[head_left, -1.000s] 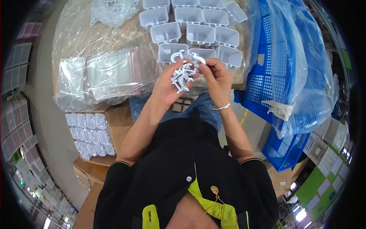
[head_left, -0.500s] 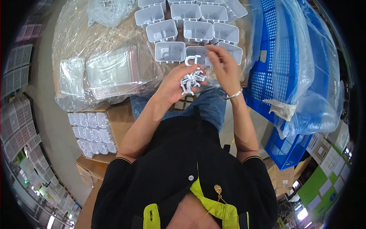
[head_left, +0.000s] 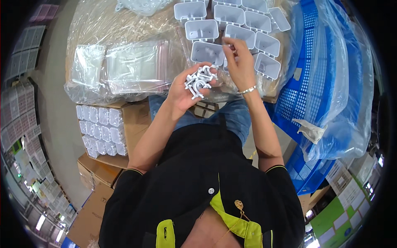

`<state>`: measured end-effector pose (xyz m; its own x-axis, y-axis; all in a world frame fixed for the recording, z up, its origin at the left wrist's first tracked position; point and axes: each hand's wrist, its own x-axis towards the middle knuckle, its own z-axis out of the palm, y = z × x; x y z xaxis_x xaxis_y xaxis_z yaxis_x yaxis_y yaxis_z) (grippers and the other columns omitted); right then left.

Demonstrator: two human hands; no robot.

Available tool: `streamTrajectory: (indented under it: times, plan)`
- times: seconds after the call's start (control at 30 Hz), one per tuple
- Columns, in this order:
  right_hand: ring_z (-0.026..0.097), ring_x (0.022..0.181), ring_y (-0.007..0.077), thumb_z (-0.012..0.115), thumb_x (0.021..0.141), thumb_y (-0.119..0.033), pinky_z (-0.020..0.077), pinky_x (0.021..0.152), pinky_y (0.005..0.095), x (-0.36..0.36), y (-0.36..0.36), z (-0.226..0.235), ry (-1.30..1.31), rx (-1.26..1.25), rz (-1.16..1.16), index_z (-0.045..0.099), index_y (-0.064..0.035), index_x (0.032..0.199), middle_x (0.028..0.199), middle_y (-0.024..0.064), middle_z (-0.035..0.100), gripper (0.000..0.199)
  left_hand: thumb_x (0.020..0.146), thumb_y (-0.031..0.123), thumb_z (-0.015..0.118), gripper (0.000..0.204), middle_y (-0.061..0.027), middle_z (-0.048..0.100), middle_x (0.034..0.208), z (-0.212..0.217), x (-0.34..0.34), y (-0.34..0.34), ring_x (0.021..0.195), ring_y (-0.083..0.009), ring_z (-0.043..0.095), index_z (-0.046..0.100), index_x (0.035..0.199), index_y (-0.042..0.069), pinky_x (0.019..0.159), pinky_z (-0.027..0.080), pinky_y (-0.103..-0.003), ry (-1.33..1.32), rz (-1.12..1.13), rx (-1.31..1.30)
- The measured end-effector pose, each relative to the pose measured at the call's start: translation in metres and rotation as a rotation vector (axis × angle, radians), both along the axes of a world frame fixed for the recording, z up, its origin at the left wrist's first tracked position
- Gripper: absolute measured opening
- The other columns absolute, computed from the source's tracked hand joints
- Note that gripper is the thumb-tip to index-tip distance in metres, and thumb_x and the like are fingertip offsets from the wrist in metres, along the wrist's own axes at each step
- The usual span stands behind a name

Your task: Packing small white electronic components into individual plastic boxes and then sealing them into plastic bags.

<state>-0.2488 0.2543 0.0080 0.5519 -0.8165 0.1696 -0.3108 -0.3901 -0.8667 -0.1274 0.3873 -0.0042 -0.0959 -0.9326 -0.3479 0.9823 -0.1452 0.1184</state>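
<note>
A loose pile of small white plastic hooks (head_left: 201, 81) lies in my left hand (head_left: 180, 94), which is cupped palm up with the fingers bent around them. My right hand (head_left: 242, 66) is just to the right, above the nearest bins. Its fingers are bent, with thumb and forefinger apart, and nothing shows between them. A blurred white shape appears inside the near grey plastic bin (head_left: 198, 58); what it is cannot be made out. Another grey bin (head_left: 268, 66) stands to the right of my right hand. One bin is partly hidden behind that hand.
Several more grey bins (head_left: 228, 15) stand in rows farther back. Flat clear plastic bags (head_left: 134, 68) lie at left on the film-covered table. Below them, a carton (head_left: 136, 120) stands beside wrapped bins (head_left: 101, 128). Blue plastic crates (head_left: 289, 93) under clear film are at right.
The view has shifted, so the bins appear farther right. The hook that stuck up above my left fingers no longer shows there. My right hand has come closer to the near bins, its fingers bent.
</note>
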Motion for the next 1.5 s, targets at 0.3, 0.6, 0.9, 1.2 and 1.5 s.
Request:
streamTrajectory:
  times: [0.3,0.6,0.9,1.2,1.5]
  plan:
    - [0.053,0.075,0.0065,0.051,0.093,-0.013,0.0429,0.067,0.0202,-0.012,0.020,0.005,-0.115,0.547,0.277,0.061,-0.0004,0.107,0.088,0.0004,0.061,0.021,0.093,0.023,0.046,0.033,-0.0146,0.057,0.106,0.006,0.008,0.001,0.082,-0.0240,0.059,0.047,0.118,0.001,0.049,0.047,-0.025,0.035,0.033,-0.088]
    - [0.053,0.070,0.0053,0.057,0.090,-0.011,0.0438,0.063,0.0200,0.006,0.014,0.000,-0.283,0.529,0.005,0.062,0.0015,0.098,0.082,0.0007,0.062,0.016,0.094,0.023,0.045,0.034,-0.0182,0.057,0.113,-0.006,0.020,0.009,0.085,-0.0272,0.062,0.048,0.120,0.000,0.048,0.047,-0.025,0.132,0.072,-0.035]
    - [0.058,0.070,0.0084,0.058,0.088,-0.009,0.0454,0.062,0.0217,0.045,-0.009,0.005,-0.030,0.014,0.072,0.061,0.0011,0.096,0.085,0.0055,0.063,0.014,0.093,0.023,0.046,0.036,-0.0183,0.056,0.113,0.004,0.021,0.000,0.083,-0.0266,0.062,0.047,0.123,0.002,0.048,0.049,-0.026,0.080,0.092,-0.032]
    - [0.053,0.080,0.0156,0.061,0.081,-0.007,0.0439,0.066,0.0263,0.014,0.012,0.022,-0.110,0.228,0.287,0.064,-0.0045,0.097,0.090,0.0067,0.053,0.016,0.093,0.024,0.046,0.037,-0.0107,0.059,0.106,0.013,0.017,-0.006,0.083,-0.0246,0.062,0.045,0.124,0.003,0.048,0.047,-0.026,-0.069,0.046,-0.067]
    - [0.052,0.076,0.0117,0.059,0.083,-0.005,0.0433,0.069,0.0243,-0.004,0.007,0.027,-0.068,0.244,0.331,0.064,-0.0044,0.099,0.084,0.0029,0.055,0.016,0.093,0.025,0.047,0.036,-0.0106,0.060,0.100,0.012,0.007,-0.018,0.082,-0.0243,0.063,0.047,0.121,0.002,0.047,0.047,-0.025,-0.079,-0.063,-0.052]
